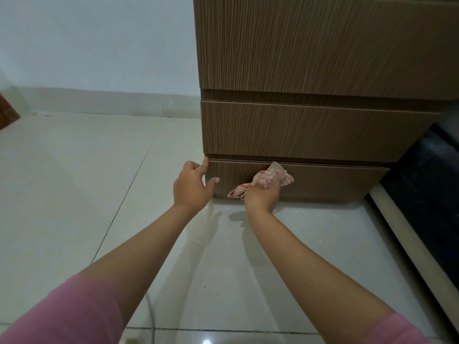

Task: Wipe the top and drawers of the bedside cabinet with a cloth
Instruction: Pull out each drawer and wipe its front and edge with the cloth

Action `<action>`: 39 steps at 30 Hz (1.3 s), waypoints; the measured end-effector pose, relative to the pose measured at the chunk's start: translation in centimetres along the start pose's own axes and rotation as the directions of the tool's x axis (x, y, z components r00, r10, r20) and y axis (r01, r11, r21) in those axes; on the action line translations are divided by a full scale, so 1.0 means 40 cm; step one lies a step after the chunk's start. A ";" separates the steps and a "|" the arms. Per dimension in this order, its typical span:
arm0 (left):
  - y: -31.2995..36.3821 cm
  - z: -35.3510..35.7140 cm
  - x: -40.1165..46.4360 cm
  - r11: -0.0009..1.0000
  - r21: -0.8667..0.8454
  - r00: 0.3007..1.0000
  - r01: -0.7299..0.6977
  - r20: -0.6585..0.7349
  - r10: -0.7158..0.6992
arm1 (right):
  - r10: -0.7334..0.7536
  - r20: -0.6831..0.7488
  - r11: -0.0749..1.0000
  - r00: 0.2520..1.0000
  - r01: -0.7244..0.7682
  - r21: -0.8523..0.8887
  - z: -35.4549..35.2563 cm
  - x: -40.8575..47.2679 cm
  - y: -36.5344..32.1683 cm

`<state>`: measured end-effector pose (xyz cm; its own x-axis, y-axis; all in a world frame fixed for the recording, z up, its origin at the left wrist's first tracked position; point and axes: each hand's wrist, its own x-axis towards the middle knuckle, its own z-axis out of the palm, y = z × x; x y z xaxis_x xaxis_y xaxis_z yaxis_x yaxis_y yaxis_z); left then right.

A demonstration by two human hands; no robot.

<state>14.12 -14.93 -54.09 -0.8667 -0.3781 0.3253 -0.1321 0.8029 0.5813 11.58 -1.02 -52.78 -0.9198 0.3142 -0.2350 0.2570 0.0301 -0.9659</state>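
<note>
Head view: the right hand (262, 196) grasps a crumpled pink-and-white patterned cloth (267, 180) against the bottom drawer (323, 182) front of the brown wood-grain bedside cabinet (323, 58). The left hand (191, 187), fingers loosely released, touches that drawer's left edge above the tiled floor (74, 182).

home bedroom: wood-grain bedside cabinet (310, 125) with stacked drawers, glossy pale floor tiles (74, 182), plain white wall (99, 40) with tiled skirting.
</note>
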 end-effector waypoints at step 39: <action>0.780 -0.719 0.254 0.797 -0.403 0.793 0.449 0.590 -0.149 | -0.202 0.293 0.954 0.934 0.255 -0.156 -0.413 -0.168 -0.963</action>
<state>15.03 -6.98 -11.21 -0.9518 -0.1481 -0.2687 -0.3012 0.2848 0.9100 12.76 11.37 -12.20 -0.9984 0.0091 -0.0564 0.0568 0.2572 -0.9647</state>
